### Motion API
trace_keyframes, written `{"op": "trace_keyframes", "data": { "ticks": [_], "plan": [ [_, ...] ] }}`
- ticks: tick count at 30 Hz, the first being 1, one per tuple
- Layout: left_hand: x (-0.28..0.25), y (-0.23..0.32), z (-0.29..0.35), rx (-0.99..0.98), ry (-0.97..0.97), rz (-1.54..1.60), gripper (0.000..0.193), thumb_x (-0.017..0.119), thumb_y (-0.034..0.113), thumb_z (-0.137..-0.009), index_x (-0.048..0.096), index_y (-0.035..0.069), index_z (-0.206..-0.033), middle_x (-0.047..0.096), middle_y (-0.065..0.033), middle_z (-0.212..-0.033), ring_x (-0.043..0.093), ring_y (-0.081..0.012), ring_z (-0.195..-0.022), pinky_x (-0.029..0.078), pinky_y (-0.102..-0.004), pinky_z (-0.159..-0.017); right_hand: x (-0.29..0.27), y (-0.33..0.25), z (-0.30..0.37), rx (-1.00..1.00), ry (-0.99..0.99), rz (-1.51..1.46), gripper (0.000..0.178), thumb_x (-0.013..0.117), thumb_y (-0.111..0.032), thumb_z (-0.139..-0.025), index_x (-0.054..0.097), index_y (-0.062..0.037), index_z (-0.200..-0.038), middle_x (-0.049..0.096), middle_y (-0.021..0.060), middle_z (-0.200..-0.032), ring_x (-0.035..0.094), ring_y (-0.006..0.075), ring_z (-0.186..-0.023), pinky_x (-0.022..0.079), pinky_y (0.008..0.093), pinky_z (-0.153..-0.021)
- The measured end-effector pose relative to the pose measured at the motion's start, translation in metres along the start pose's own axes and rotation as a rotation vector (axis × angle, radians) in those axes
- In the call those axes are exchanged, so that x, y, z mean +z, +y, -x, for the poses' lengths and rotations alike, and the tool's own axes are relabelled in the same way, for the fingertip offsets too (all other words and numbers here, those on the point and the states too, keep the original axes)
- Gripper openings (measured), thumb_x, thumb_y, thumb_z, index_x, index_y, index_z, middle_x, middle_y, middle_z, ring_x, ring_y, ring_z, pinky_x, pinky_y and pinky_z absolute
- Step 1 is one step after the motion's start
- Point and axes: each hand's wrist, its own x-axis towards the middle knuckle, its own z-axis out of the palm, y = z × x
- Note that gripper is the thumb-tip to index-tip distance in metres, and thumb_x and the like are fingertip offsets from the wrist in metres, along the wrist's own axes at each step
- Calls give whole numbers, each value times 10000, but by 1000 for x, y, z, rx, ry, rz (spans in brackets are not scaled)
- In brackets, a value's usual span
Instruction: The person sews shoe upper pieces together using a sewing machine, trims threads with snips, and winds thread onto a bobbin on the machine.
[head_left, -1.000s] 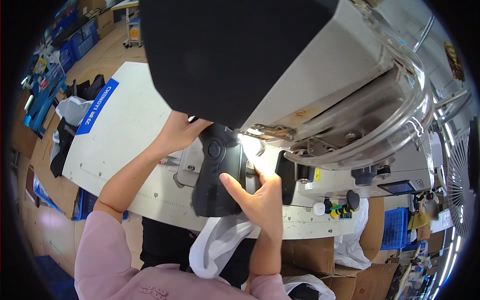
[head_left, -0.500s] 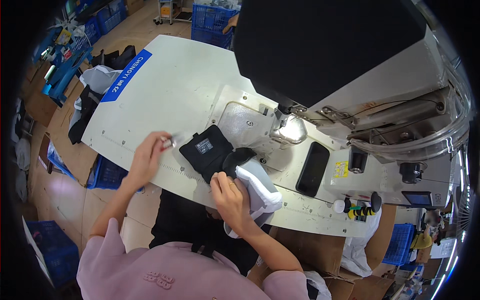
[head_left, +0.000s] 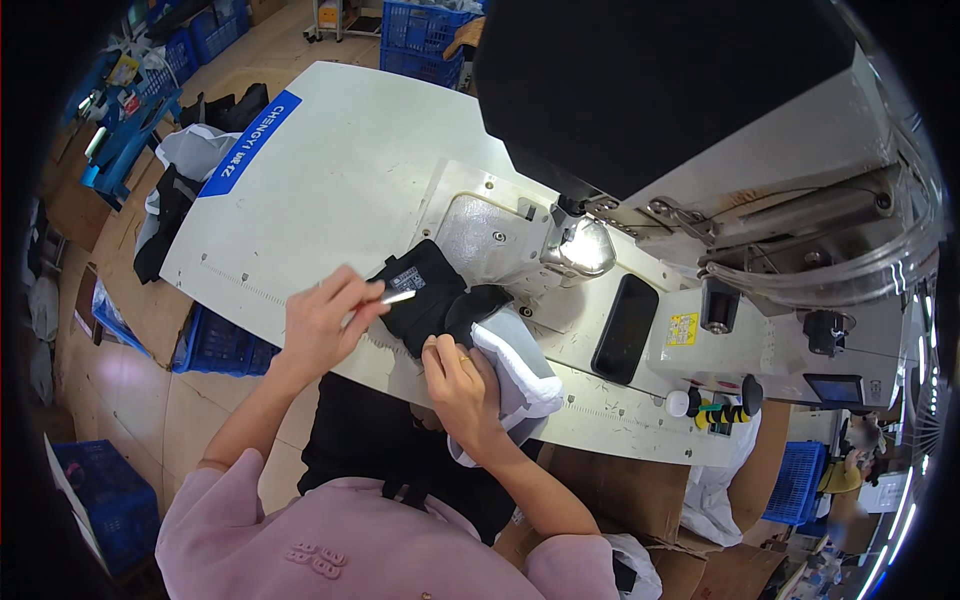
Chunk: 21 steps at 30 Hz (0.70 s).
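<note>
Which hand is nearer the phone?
Right. The right hand grips the black fabric, left of the phone; the left hand, holding a metal tool, is farther left.

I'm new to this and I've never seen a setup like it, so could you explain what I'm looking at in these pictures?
Of course. There is no robot here, just two bare hands. A wide fisheye camera worn on the head looks down at them, so straight edges look bent. The left hand holds a small metal tool, its tip over the black part of a fabric piece; I cannot tell whether it touches. The right hand holds that piece near where black meets white and grey. Beneath is a pale table, with a metal plate and a dark, phone-like slab. The big machine looming above looks like an industrial sewing machine.
</note>
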Motion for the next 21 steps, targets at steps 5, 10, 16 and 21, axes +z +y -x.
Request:
{"op": "trace_keyframes", "data": {
  "ticks": [5,10,16,21],
  "plan": [
    [32,4,-40,7,-9,40,212,781,230,-869,685,82,-986,599,-41,-889,667,-248,-719,502,-335,-598,1,-1,3,12,-3,-18,166,642,-60,-822,647,-14,-981,498,54,-870,596,147,-735,465,294,-695],
    [44,-5,-47,-39,-11,109,164,753,165,-899,680,56,-997,642,-59,-923,677,-235,-763,535,-324,-659,-7,-1,6,42,-145,-31,241,627,-78,-805,650,-3,-1034,540,60,-927,623,156,-836,481,296,-722],
    [37,-59,-49,-292,94,70,137,688,59,-931,693,1,-1055,670,-131,-1006,656,-260,-946,554,-334,-770,-85,26,78,293,230,-86,492,805,-84,-649,737,-60,-1136,611,41,-949,630,220,-811,501,356,-705],
    [44,-85,-41,-67,117,-211,314,678,115,-956,675,66,-1266,615,-163,-1325,538,-345,-1265,532,-385,-951,-197,35,220,964,496,611,273,821,-52,-699,715,-28,-950,635,126,-909,642,329,-811,512,426,-695]
  ]
}}
